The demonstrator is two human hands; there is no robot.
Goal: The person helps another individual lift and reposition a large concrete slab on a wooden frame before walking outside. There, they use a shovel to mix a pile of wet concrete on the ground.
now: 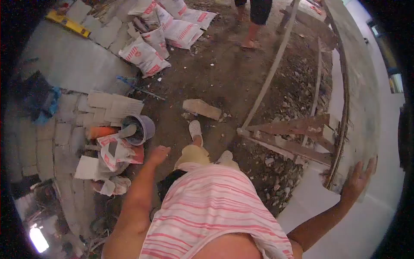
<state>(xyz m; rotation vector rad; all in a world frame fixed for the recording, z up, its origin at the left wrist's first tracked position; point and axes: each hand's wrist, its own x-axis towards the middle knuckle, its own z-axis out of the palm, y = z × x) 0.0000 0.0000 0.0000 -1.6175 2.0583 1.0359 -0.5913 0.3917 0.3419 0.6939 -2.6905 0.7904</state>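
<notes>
My left hand [159,155] hangs in the air at my left side with its fingers curled in, and nothing shows in it. Close by, to its left, is a grey bucket [148,128] with a pale rounded object leaning inside. Beside the bucket lie crumpled white and red bags [113,153] and an orange object [101,131]. My right hand [357,180] is open, its fingers stretched out against the end of a wide grey board [360,108]. No tool shows in that hand.
Printed sacks [144,56] and a yellow spirit level [68,24] are at the upper left, near stacked tiles or blocks [115,105]. A stone block [202,108] lies ahead of my feet. Timber bracing [297,127] stands over rubble at the right. Another person's legs [254,21] are farther ahead.
</notes>
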